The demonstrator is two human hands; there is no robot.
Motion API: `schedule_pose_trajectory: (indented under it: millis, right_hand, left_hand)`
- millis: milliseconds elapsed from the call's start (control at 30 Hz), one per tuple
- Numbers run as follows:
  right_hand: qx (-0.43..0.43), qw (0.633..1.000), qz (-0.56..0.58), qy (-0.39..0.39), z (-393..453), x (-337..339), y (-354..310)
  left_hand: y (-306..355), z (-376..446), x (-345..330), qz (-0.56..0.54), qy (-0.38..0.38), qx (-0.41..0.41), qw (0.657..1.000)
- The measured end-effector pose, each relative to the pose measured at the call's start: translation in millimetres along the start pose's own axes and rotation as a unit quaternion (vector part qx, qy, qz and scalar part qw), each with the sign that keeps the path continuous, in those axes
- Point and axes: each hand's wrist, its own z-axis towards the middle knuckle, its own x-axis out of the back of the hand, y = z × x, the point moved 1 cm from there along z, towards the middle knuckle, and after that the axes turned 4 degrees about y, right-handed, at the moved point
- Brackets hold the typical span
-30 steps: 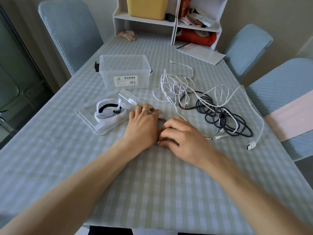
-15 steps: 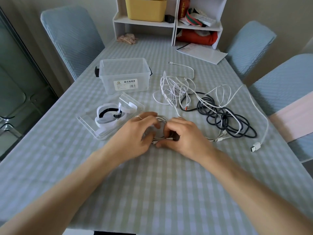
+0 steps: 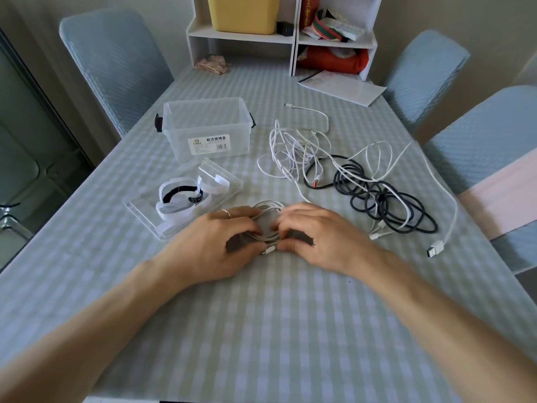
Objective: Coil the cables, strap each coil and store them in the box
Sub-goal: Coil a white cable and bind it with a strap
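Observation:
A small white cable coil lies on the checked tablecloth between my hands. My left hand grips its left side with curled fingers, and my right hand pinches its right side. A dark strap shows under both hands. A white plug sticks out at the coil's near edge. The clear storage box stands open beyond my left hand. Its lid lies in front of it with white and black straps on it. Loose white cables and a black cable lie tangled to the right.
A white shelf unit with a yellow bin stands at the table's far end, with a paper sheet beside it. Blue chairs stand on the left and right. A pink cloth lies at the right table edge.
Both hands have lifted slightly off the coil and spread apart, so more of the white coil and a dark strap show between them. The view has shifted a little.

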Motion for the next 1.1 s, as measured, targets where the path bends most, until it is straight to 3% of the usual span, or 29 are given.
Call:
schedule_pose_trajectory:
  millis: [300,467,733,967,1100]
  right_hand:
    - [0.057,0.995,-0.081,0.001,9.2,-1.1,10.1]
    - [0.057,0.995,-0.078,0.011,7.2,-3.6,8.6]
    - [0.057,0.995,-0.076,0.035,-7.3,-4.6,2.7]
    - [0.028,0.998,-0.052,0.025,-11.4,-3.3,-2.2]
    - [0.006,0.999,-0.035,0.015,-12.2,-2.9,-2.8]
  left_hand:
    - [-7.1,4.2,3.4,0.078,0.024,-0.022,0.996]
    - [-7.2,2.0,0.3,0.065,0.036,0.006,0.997]
    - [5.4,-1.8,-3.0,0.095,0.052,-0.031,0.994]
    - [8.4,-5.1,-3.3,0.091,0.082,-0.038,0.992]
    - [7.3,-4.0,-3.6,0.022,0.095,0.009,0.995]
